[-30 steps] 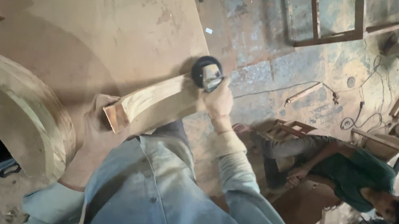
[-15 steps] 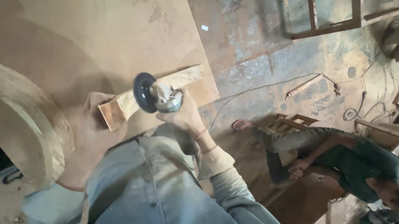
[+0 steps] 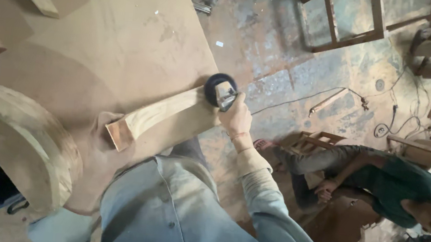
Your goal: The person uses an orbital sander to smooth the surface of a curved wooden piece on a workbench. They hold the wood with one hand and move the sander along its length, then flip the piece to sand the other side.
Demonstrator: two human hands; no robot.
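Sander: a hand sander (image 3: pixel 221 91) with a round black disc sits at the far end of the wood piece, near the table's right edge; its disc is tilted up toward the camera
Wood piece: a long curved piece of pale wood (image 3: pixel 161 113) lies on the table, running from the lower left up to the sander; its near end is a flat brown cut face
Right hand: the right hand (image 3: pixel 236 118) is wrapped around the sander's body; the fingers are closed tight on it; the arm wears a dusty pale sleeve with a thin band at the wrist
Left hand: I cannot see the left hand; it looks to be hidden low in the picture behind the person's blue shirt, so I cannot tell how its fingers are
Table: a big brown table (image 3: pixel 129 34) covered in fine dust holds the wood piece; more bits of wood lie at its far left corner
Round frame: a thick curved wooden ring (image 3: pixel 30 134) sits at the left, close to the near end of the wood piece but not touching it
Floor: the dusty floor (image 3: pixel 285 54) on the right has a thin cable running across it and a wooden chair frame (image 3: pixel 341 22) standing farther off
Other person: another person in a green shirt (image 3: pixel 399 186) bends low on the floor at the right, well apart from the sander
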